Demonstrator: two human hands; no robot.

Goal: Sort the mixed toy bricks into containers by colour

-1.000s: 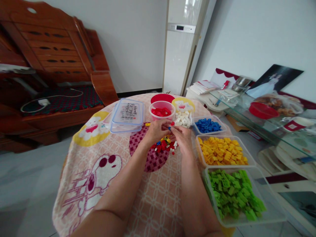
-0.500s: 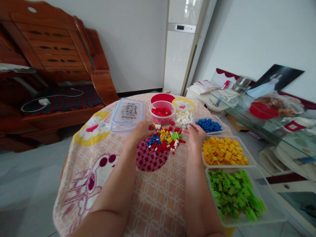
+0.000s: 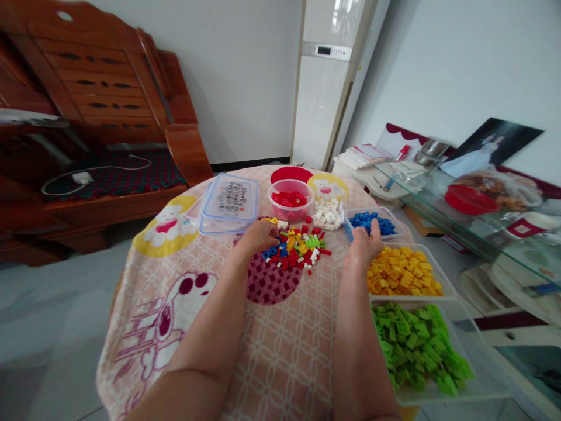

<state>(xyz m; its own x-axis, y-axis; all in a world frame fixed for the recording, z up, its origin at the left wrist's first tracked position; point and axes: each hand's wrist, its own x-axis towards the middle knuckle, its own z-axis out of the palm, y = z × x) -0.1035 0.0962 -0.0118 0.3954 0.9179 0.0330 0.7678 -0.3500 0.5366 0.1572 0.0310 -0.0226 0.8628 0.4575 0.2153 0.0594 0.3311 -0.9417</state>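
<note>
A heap of small mixed-colour bricks lies on the patterned cloth in the middle of the round table. My left hand rests at the heap's left edge with its fingers curled down onto the bricks; what they grip is hidden. My right hand is to the right of the heap, its fingers stretched out over the near edge of the clear tray of blue bricks. Nothing shows in that hand.
Around the heap stand a tub of red bricks, a pile of white bricks, a tray of yellow bricks, a tray of green bricks and a lidded clear box. A glass shelf stands to the right.
Both hands were together over the heap; they parted. My right hand moved right to the blue brick tray, and my left hand settled at the heap's left edge.
</note>
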